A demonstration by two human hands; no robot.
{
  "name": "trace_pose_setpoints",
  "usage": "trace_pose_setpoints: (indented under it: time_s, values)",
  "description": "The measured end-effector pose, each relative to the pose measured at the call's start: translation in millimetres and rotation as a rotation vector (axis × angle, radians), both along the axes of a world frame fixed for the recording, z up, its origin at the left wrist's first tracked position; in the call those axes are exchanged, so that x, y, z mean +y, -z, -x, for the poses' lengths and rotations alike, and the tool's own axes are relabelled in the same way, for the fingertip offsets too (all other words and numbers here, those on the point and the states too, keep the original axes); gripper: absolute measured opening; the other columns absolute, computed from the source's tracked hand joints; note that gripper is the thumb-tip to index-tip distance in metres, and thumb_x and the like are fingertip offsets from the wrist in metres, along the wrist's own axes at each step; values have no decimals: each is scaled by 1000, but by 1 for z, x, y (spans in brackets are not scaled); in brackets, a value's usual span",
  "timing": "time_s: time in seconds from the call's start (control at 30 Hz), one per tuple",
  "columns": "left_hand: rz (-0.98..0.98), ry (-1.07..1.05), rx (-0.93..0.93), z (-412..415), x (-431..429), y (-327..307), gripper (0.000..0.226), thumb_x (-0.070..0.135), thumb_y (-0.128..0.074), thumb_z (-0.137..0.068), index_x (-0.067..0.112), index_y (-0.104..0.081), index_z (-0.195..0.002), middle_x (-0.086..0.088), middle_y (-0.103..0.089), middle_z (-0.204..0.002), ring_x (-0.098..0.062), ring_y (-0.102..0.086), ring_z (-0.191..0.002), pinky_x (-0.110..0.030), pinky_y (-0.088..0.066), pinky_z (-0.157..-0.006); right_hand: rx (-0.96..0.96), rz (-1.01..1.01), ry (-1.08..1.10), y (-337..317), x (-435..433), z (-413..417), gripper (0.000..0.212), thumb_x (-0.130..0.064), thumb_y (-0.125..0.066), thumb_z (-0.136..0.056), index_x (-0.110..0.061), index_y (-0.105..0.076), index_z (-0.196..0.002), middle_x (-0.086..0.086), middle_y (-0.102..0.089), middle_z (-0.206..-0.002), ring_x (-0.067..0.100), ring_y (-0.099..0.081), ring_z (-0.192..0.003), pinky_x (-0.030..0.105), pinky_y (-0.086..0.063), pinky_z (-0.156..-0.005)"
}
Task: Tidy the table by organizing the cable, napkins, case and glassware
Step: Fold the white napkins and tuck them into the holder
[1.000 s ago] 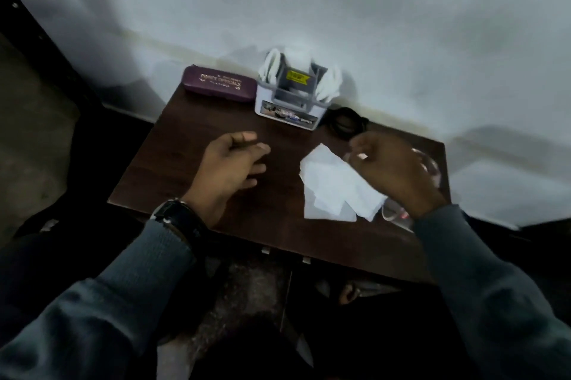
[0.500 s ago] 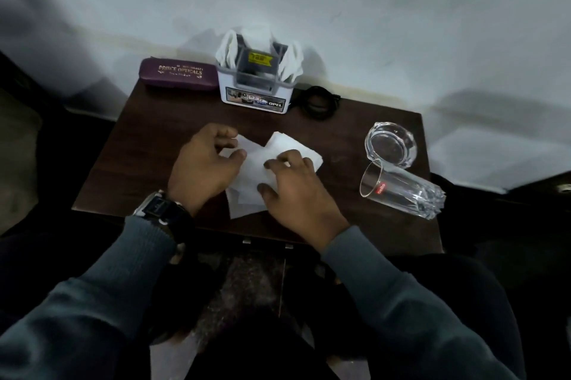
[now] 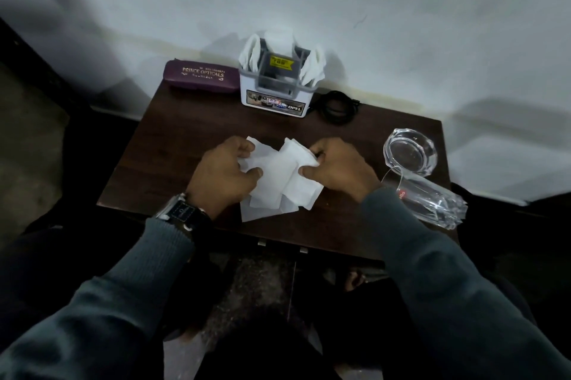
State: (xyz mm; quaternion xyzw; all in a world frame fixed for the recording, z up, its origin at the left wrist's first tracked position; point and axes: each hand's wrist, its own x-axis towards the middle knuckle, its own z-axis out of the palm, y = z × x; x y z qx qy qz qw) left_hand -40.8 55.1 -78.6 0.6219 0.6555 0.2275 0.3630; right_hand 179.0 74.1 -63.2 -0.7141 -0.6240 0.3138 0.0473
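Left hand: my left hand [image 3: 224,171] is closing on the left edge of the napkins [image 3: 278,178], thumb pressing on top and fingers curling over the far corner.
Right hand: my right hand [image 3: 336,168] is pinching the right edge of the same napkins between thumb and fingertips [image 3: 315,152].
Napkins: the loose white sheets are lying overlapped and skewed at the middle of the surface [image 3: 173,144], partly lifting between my two hands, with one corner sticking out toward 6 o'clock.
Case: the maroon case [image 3: 202,75] with gold lettering is lying flat at about 11 o'clock from the napkins, against the wall and touching the left side of the holder [image 3: 275,95].
Holder: the white box is standing upright at 12 o'clock, carrying folded white napkins at its left and right ends and a dark item with a yellow label in the middle.
Cable: the black cable [image 3: 338,106] is sitting coiled just beside the holder at about 1 o'clock.
Ashtray: the clear glass ashtray [image 3: 409,154] is resting near the surface's right edge at 3 o'clock.
Tumbler: the clear glass tumbler [image 3: 428,199] is lying on its side at about 4 o'clock, its mouth pointing toward the ashtray and overlapping its near rim.
Wrist: a dark watch [image 3: 182,212] is showing above my left grey sleeve [image 3: 129,280].
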Motion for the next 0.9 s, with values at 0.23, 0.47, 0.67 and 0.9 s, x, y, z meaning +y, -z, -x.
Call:
trace_pose_setpoints:
  time_s: [0.23,0.47,0.67,0.9]
  values:
    - [19,-12,-14,1,0,-1,41,17,-79,-86,19,-65,-125,2,-67,-121,-13,-62,-101,-24,-45,-85,178,-23,61,3,-1,-1,22,-20,-79,-80,-24,-71,-99,-12,-66,-91,9,-64,-85,17,-43,-60]
    - [-39,-47,-23,2,-1,-5,38,10,-76,-85,21,-66,-121,5,-68,-113,-12,-64,-96,-24,-48,-85,579,65,465,-13,-4,-20,9,-5,-73,-87,-10,-72,-95,6,-74,-93,24,-71,-86,39,-59,-78]
    - [-88,-43,114,6,-3,-9,41,2,-68,-86,11,-63,-126,-10,-68,-119,-26,-64,-111,-37,-52,-92,849,-85,586,-25,-14,-11,14,-2,-74,-89,-15,-72,-93,-4,-80,-85,16,-77,-79,36,-65,-72]
    - [-13,-89,130,7,-1,-12,44,-1,-55,-89,3,-58,-133,-20,-67,-122,-36,-60,-118,-37,-45,-96,833,-43,685,3,-26,43,6,-5,-74,-88,-10,-71,-86,7,-79,-93,23,-75,-82,43,-62,-75]
